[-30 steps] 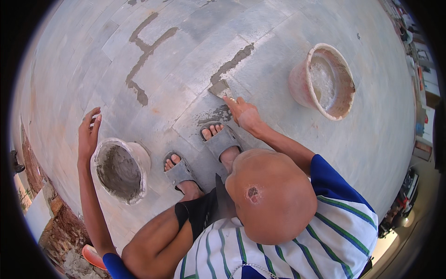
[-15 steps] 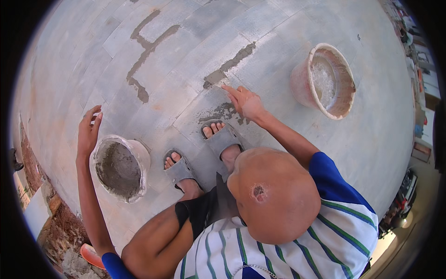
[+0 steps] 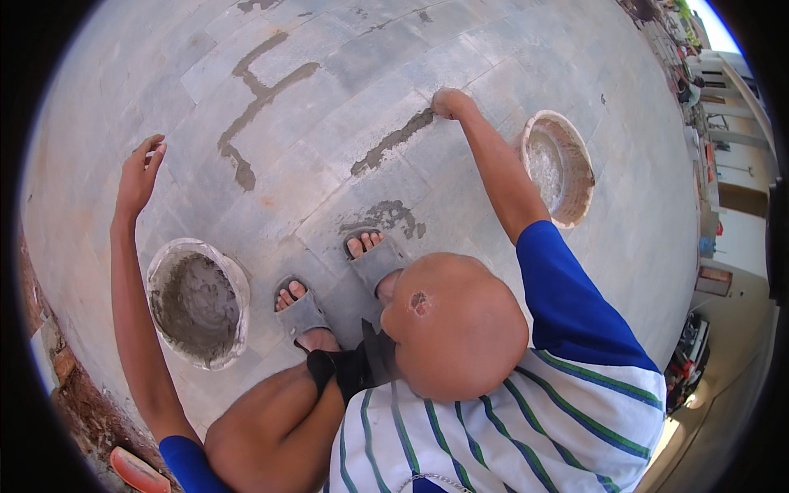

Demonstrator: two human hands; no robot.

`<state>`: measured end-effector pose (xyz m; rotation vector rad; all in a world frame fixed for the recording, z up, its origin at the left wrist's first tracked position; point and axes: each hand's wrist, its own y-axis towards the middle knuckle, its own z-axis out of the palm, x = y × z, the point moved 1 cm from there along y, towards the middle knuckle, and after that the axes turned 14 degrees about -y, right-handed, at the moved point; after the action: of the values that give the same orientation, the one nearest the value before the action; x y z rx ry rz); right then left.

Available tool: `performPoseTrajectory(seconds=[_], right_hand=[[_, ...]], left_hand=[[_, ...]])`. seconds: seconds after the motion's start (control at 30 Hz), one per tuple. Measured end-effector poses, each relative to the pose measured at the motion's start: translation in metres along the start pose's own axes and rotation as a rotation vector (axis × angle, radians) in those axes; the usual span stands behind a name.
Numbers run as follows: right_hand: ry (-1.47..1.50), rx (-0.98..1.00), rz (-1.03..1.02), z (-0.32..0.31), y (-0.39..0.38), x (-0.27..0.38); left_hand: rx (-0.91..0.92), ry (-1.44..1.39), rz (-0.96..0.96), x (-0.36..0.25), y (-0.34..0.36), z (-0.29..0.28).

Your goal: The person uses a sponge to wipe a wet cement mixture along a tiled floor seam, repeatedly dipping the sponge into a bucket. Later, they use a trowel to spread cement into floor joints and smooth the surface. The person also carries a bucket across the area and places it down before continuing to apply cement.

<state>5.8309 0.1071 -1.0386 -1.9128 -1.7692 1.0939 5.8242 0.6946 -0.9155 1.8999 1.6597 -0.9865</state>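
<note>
My right hand (image 3: 452,103) reaches far forward, low over the paving, with its fingers curled at the far end of a strip of wet grey mortar (image 3: 393,146) along a tile joint. What those fingers hold, if anything, is hidden. Off to the left, my left hand (image 3: 140,177) hovers above the floor with nothing in it, fingers loosely bent and apart from the thumb. Below it, beside my left forearm, stands a whitish bucket (image 3: 240,283) containing grey mortar (image 3: 197,302). A branching mortar line (image 3: 261,97) covers other joints ahead of me.
Near my right forearm stands a pinkish bucket (image 3: 585,185) with cloudy water. Smeared mortar (image 3: 386,218) lies before my sandalled feet (image 3: 374,256). Broken ground (image 3: 90,411) and an orange-rimmed object (image 3: 140,470) are at lower left. Objects line the paving's right edge.
My right hand has moved forward along the mortar strip to its far end, its fingers now curled instead of extended. My left hand has moved slightly forward and left.
</note>
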Motion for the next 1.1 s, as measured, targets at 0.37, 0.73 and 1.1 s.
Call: performPoseTrajectory(seconds=[0.37,0.73,1.1], right_hand=[[-0.058,-0.126,-0.082,0.013,-0.014,0.115],[0.024,-0.185,-0.202,0.022,-0.070,0.187],[-0.008,-0.084,-0.327,0.019,-0.127,0.257]], left_hand=[[-0.037,0.081,-0.030,0.079,0.038,0.015],[-0.002,0.045,0.107,0.079,0.058,0.040],[0.089,0.173,0.101,0.069,0.096,0.035]])
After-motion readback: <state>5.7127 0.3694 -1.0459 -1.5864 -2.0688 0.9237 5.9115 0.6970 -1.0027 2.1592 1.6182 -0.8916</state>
